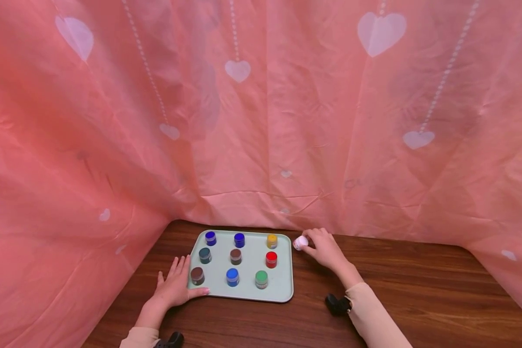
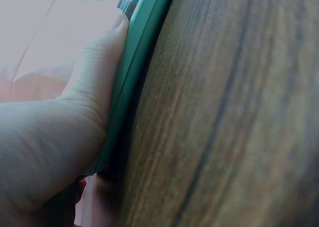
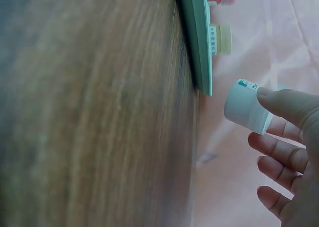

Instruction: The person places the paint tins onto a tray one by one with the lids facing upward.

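My right hand pinches a small white paint jar between thumb and fingers, just off the right edge of the pale green tray. The jar is tilted, and the right wrist view shows it raised above the wood. At the tray's near left corner rests my left hand, its fingers straight along the left side and its thumb laid on the front rim. Closest to this hand on the tray is a brown jar. A yellow jar stands nearest the white one.
Several more jars stand in rows on the tray, among them a red jar, a green jar and a bright blue jar. Brown wood table surrounds the tray. A pink curtain with hearts hangs behind and at both sides.
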{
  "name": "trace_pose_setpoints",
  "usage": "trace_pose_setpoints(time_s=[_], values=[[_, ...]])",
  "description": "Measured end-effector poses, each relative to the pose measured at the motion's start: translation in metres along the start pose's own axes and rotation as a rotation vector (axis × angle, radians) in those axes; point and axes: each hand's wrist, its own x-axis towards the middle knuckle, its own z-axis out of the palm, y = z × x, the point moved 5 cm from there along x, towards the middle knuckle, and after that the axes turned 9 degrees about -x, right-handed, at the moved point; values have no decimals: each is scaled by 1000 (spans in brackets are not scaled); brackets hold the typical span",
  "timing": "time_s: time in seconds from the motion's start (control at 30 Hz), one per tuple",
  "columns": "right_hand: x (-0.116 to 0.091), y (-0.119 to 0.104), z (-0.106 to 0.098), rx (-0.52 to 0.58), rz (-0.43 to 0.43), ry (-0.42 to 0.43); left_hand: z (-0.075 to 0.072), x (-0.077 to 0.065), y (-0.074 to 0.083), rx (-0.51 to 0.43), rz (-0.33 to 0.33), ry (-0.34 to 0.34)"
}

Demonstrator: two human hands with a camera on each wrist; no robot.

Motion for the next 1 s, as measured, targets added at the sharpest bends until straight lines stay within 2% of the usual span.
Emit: trace_pose_setpoints(time_s=[0.47,1.0], values=[[-17,-28,-18,-31,-147,81,-1,-1,1,-2,-1,1],[-32,-62,-32,-54,-275,111,1,0,-2,-5,-7,1]])
